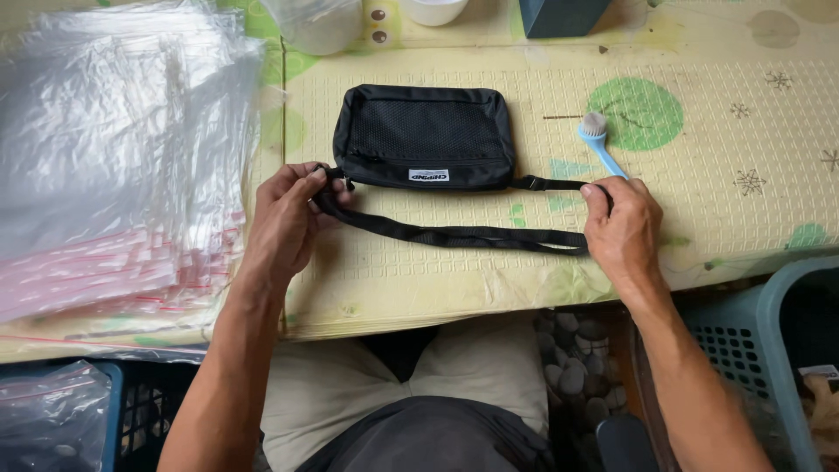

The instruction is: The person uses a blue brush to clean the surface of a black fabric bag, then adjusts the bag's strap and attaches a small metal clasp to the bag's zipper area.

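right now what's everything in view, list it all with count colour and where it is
pouch bag: 1, black, flat on the table centre
strap: 1, black, looped in front of the bag, held at both ends
brush: 1, light blue with pale bristles, right of the bag
plastic bags: a stack, clear with red strips, table left
table cover: 1, cream with green spots
baskets: 2, blue-grey at lower right, blue at lower left
containers: several, cut off at the top edge
left hand: pinching the strap's left end
right hand: gripping the strap's right end
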